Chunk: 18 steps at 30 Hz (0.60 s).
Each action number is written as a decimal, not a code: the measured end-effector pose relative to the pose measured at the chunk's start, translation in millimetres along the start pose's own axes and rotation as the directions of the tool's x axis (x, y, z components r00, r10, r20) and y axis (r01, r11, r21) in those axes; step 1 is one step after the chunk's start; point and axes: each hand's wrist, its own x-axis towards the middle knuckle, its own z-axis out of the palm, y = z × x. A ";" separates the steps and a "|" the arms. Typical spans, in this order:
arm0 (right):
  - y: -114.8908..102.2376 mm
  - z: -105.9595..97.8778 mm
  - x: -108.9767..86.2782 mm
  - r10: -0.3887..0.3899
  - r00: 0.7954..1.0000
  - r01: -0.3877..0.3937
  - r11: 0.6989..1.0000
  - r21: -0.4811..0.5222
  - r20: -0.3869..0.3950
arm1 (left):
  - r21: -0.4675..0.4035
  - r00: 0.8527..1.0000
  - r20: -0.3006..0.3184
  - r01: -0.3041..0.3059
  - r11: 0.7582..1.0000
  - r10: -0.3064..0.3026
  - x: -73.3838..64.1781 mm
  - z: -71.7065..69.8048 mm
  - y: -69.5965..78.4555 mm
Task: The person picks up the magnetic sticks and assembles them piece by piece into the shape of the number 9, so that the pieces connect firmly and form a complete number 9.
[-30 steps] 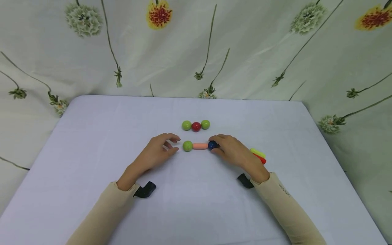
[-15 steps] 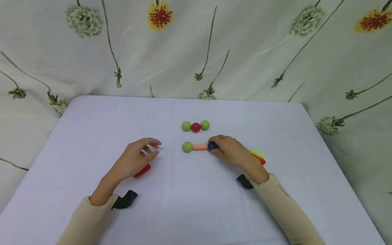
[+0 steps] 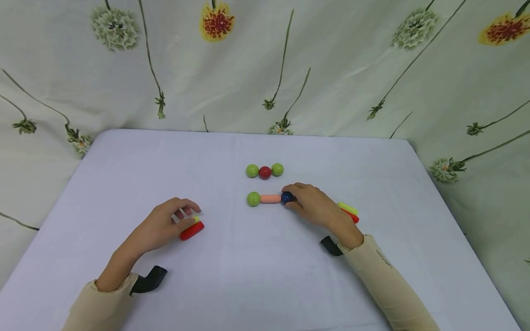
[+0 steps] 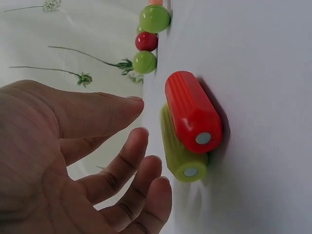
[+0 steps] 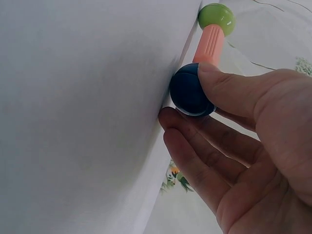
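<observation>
The right hand (image 3: 312,203) has its grip clamped on a blue ball (image 3: 287,197), thumb against fingers, while the ball stands in line with a pink rod (image 3: 270,199) and a green ball (image 3: 254,199) at the middle of the tabletop (image 3: 252,280). The left hand (image 3: 163,224), at the left, keeps its grip apart and holds nothing; a red rod (image 4: 192,112) and a yellow-green rod (image 4: 183,156) lie touching, just beside its fingertips. I judge that a careless touch there could push one rod into the other and make both roll, or the fingers could catch two instead of one. If the right hand twists, the blue ball may turn and separate from the pink rod. Compared with one second ago, the left hand has moved from beside the green ball to the left and nearer, the yellow-green rod is now partly visible, and the right hand remains practically unmoved.
</observation>
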 end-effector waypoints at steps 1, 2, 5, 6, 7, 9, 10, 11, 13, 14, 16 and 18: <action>0.2 0.3 0.0 -0.002 1.000 0.002 1.000 0.001 0.000 | 0.002 1.000 0.001 -0.003 1.000 0.003 -1.0 -0.2 -1.6; 0.4 0.6 0.0 -0.004 1.000 0.004 1.000 0.001 0.000 | 0.005 1.000 0.002 -0.005 1.000 0.005 -2.0 -0.4 -3.0; 0.4 0.5 -0.5 -0.009 1.000 0.009 1.000 -0.002 -0.005 | 0.029 1.000 0.000 -0.009 1.000 0.009 -4.5 -1.1 -6.2; 0.4 0.4 -0.5 -0.011 1.000 0.011 1.000 -0.003 -0.007 | 0.039 1.000 -0.001 -0.010 0.999 0.011 -5.1 -1.2 -6.9; 0.5 0.4 -0.5 -0.012 1.000 0.012 1.000 -0.004 -0.009 | 0.049 1.000 -0.002 -0.010 0.999 0.010 -5.7 -1.3 -7.6; 0.3 0.1 -0.5 -0.012 1.000 0.012 1.000 -0.007 -0.012 | 0.062 1.000 -0.002 -0.007 0.998 0.007 -6.6 -1.2 -8.4; 0.3 0.0 -0.4 -0.011 1.000 0.011 1.000 -0.007 -0.012 | 0.066 1.000 -0.001 -0.005 0.998 0.006 -6.8 -0.9 -8.8; 0.2 0.0 -0.3 -0.009 1.000 0.009 1.000 -0.007 -0.011 | 0.067 1.000 0.001 -0.004 0.998 0.004 -6.9 -0.5 -9.4; 0.2 0.1 -0.5 -0.006 1.000 0.006 1.000 -0.009 -0.011 | 0.066 1.000 0.003 -0.001 0.998 0.001 -6.6 0.4 -10.5; 0.3 0.3 -0.4 -0.006 1.000 0.006 1.000 -0.011 -0.010 | 0.068 1.000 0.002 0.000 0.998 0.000 -6.3 0.8 -11.0; 0.5 0.9 -0.2 -0.005 1.000 0.004 1.000 -0.012 -0.008 | 0.067 1.000 -0.003 0.004 0.998 -0.004 -5.4 1.5 -12.0; 0.6 1.2 -0.4 -0.005 1.000 0.005 1.000 -0.014 -0.008 | 0.068 1.000 -0.008 0.008 0.998 -0.007 -4.3 1.8 -13.0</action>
